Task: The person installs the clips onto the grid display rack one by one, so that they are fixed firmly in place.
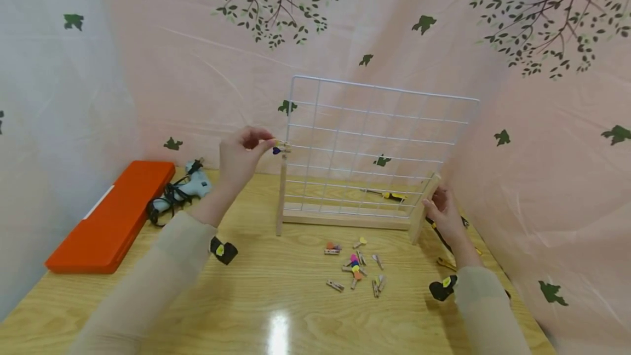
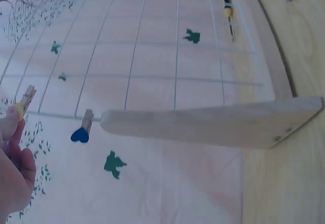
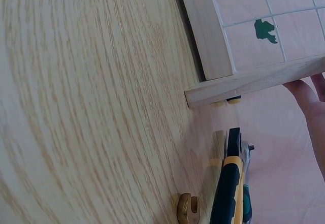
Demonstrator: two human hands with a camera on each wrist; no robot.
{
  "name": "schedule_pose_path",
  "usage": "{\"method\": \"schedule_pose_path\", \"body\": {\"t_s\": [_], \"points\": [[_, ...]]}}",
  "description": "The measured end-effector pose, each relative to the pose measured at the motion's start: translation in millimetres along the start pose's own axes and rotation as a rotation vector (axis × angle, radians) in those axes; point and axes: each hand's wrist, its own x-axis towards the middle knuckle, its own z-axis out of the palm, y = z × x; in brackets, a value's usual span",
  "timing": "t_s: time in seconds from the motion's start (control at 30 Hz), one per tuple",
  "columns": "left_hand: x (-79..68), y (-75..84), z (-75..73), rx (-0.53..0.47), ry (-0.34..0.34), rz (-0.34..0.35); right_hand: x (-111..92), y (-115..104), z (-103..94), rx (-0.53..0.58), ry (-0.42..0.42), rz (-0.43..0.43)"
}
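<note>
My left hand (image 1: 241,155) pinches a small wooden clothespin with a yellow decoration (image 2: 26,100) between thumb and fingertip, right at the left edge of the white wire grid (image 1: 374,87). Just below it, a clothespin with a blue heart (image 2: 81,134) is clipped on that edge wire, close above the left wooden post (image 2: 203,125). The grid stands upright in a wooden frame. At its other side my right hand (image 1: 446,218) grips the right wooden post (image 1: 423,210), thumb in front; part of the fingers is hidden behind it.
Several loose clothespins (image 1: 356,270) with coloured decorations lie in front of the frame. An orange case (image 1: 113,215) and a corded glue gun (image 1: 197,182) lie at left. Behind the grid is a yellow-black screwdriver (image 1: 394,197); pliers (image 3: 228,183) and a brass-coloured wrench (image 3: 188,209) lie at right.
</note>
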Motion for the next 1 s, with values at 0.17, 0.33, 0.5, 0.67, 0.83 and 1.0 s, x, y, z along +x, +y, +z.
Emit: {"method": "schedule_pose_path", "body": {"t_s": [0.17,0.33,0.5,0.67,0.83,1.0], "points": [[15.8,-6.0,-2.6,0.008,0.086,-0.079,0.8,0.6,-0.2,0.034,0.001,-0.020],[23.8,-11.4,-0.1,0.028,0.085,-0.140,1.2,0.3,-0.5,0.018,0.008,-0.022],[27.9,-13.5,6.2,0.027,0.057,-0.222,1.7,0.9,-1.2,0.015,0.009,-0.015],[28.8,-13.4,13.1,0.009,0.025,-0.285,0.2,-4.7,0.5,0.006,-0.001,-0.023],[28.4,-16.4,16.5,-0.006,0.016,-0.296,-3.0,-17.7,7.0,0.004,-0.006,-0.016],[24.3,-18.7,13.0,-0.007,0.016,-0.282,-3.6,-18.3,7.8,0.000,0.002,-0.008]]}}
